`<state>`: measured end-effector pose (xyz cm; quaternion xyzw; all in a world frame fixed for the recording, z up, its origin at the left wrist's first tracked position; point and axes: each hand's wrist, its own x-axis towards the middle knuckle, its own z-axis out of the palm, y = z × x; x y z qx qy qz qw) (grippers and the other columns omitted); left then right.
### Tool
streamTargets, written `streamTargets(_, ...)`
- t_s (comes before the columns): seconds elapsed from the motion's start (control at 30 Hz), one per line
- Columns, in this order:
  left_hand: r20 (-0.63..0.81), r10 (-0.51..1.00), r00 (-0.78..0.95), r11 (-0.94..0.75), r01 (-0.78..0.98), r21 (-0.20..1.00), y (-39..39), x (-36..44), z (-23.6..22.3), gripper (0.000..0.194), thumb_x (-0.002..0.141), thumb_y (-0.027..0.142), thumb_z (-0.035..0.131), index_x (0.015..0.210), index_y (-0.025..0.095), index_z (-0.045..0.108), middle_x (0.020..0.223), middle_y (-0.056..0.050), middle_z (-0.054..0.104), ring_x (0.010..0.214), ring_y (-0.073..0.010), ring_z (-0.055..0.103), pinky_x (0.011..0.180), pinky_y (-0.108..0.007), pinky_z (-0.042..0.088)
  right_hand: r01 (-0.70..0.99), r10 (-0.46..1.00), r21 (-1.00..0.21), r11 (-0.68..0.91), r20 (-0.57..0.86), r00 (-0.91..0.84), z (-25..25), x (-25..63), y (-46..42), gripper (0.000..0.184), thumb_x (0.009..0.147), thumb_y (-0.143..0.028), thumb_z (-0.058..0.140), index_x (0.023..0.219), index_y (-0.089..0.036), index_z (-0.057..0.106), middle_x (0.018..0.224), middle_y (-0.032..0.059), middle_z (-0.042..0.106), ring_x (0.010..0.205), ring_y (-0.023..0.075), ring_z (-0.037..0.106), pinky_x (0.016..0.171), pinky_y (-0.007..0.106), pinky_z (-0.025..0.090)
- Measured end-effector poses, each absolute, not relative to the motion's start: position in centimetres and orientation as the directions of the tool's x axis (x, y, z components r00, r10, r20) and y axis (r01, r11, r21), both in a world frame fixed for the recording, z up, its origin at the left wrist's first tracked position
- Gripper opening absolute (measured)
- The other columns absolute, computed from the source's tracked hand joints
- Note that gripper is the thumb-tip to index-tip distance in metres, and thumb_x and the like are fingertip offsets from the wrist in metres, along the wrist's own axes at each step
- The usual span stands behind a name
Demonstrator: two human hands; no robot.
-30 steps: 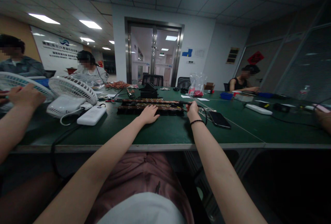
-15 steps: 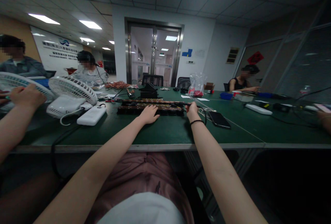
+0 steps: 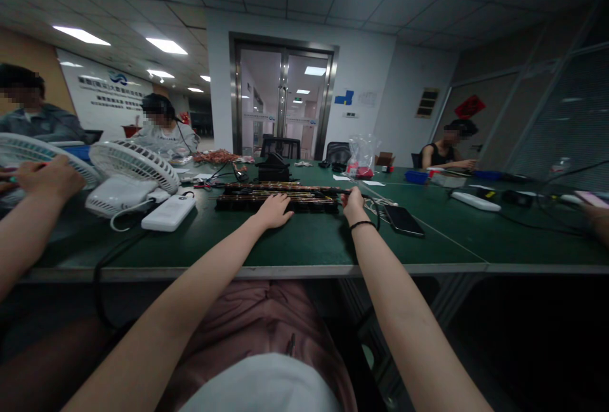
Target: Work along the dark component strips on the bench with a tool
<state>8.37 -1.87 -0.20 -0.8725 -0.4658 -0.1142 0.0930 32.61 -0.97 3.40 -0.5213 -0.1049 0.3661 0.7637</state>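
A long black rack (image 3: 233,204) lies crosswise on the green table, with thin copper-coloured strips running along its top. My left hand (image 3: 275,211) rests on its front middle, fingers spread and lying flat, thumb out to the right. At the rack's right end, my right hand (image 3: 354,204) is closed around a slim black corded tool (image 3: 335,190) shaped like a soldering iron. The tool points left over the strips; its tip cannot be made out. From its rear a black cable (image 3: 379,212) loops down beside my wrist.
A black phone (image 3: 404,220) and white cable (image 3: 380,204) lie right of my hand. To the left are a white power bank (image 3: 169,212) and a white fan (image 3: 136,167), with another person's hand (image 3: 52,180) beyond. A black stand (image 3: 273,167) is behind the rack.
Both my hands and the rack keep their places. At the far right, a dark cable near another person's hand has shifted.
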Motion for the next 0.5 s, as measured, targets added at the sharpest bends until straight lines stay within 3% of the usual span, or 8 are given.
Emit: streamTargets(0.5, 0.283, 0.793, 0.54, -0.553, 0.832, -0.039, -2.11, 8.41, -0.03, 0.058, 0.099, 0.039, 0.042, 0.151, 0.012, 0.044, 0.16, -0.016, 0.037, 0.15, -0.0295, 0.031, 0.123, -0.046, 0.025, -0.483, 0.669, -0.848, 0.218, -0.231, 0.707, 3.49, 32.72, -1.01, 0.015, 0.093, -0.018, 0.049, 0.078, -0.017, 0.051, 0.054, -0.0048, 0.051, 0.042, 0.0045, 0.047, 0.035, 0.008, 0.035)
